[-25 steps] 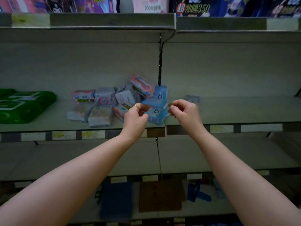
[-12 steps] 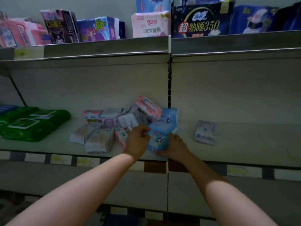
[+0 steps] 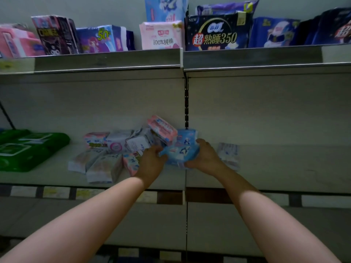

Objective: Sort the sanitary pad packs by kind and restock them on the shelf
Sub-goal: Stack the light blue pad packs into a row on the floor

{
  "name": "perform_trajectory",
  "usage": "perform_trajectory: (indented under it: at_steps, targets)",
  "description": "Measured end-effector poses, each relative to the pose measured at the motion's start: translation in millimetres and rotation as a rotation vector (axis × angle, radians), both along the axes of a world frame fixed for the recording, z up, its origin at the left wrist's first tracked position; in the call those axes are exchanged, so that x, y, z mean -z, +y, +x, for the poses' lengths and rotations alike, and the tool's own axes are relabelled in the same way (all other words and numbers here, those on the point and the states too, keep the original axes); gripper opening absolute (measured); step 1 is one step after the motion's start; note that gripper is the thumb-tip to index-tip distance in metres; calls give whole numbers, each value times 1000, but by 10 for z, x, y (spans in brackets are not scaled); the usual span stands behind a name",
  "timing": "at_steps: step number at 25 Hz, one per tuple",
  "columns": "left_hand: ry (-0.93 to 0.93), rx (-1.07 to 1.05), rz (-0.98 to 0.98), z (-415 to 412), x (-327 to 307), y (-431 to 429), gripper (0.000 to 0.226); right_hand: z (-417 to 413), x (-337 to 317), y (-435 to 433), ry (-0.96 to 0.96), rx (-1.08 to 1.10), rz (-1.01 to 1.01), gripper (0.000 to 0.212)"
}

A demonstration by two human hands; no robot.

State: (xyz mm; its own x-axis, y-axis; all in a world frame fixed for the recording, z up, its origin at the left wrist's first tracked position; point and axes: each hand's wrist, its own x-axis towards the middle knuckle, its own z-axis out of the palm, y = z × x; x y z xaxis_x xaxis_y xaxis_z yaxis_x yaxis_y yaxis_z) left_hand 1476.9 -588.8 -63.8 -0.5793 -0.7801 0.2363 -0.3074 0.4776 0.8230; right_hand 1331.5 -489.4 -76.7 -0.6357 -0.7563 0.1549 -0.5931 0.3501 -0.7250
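At the middle shelf's front edge, the fingers [image 3: 201,142] of both hands curl round a light-blue pad pack [image 3: 180,154]. The left hand [image 3: 152,163] grips its left end and the right hand [image 3: 206,158] its right end, thumb over the top. Whether the pack rests on the shelf [image 3: 284,168] cannot be told. It sits at the right edge of a jumbled pile of pink and white packs [image 3: 117,149]. A second blue pack [image 3: 187,137] stands just behind it. A white pack [image 3: 228,154] lies alone beside the right hand, and green wipe packs [image 3: 28,149] lie far left.

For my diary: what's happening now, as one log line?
left grip: holds blue pack | right grip: holds blue pack | mixed pile: unsorted
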Motion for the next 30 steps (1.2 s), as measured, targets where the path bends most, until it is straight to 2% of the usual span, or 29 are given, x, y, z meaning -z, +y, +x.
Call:
perform_trajectory:
  at_steps: [3,5,7,10,13,16,18,20,22,25,27,30]
  targets:
    - [94,12,73,45,-61,68,24,79,-217,246,-38,-19,-101,96]
    - [195,77,334,81,-124,68,31,183,-342,424,-96,-60,-161,91]
    - [218,131,637,118,-220,89,40,277,-400,534,-125,-64,-198,86]
    - [309,207,882,231,-344,182,29,466,-444,629,-149,-49,-267,78]
    - [459,244,943,440,-388,225,15,720,-489,690,-223,-87,-298,78]
    - [522,265,964,778,-335,194,13,981,-450,722,-258,-81,-307,101]
    - [526,293,934,1001,-278,197,13,1166,-370,704,-389,-16,-388,107]
    - [517,329,905,1214,-225,211,12,1360,-258,679,-502,65,-437,94]
    - [500,372,891,1381,-157,227,10,1546,-204,681,-555,114,-450,65]
    - [485,433,897,1583,-74,268,8,1812,-244,745,-597,153,-471,34]
    - [480,466,899,1693,-43,300,9,1935,-313,813,-592,170,-480,23]
    - [441,508,878,1815,-30,335,11,2057,-406,901,-553,161,-481,20]
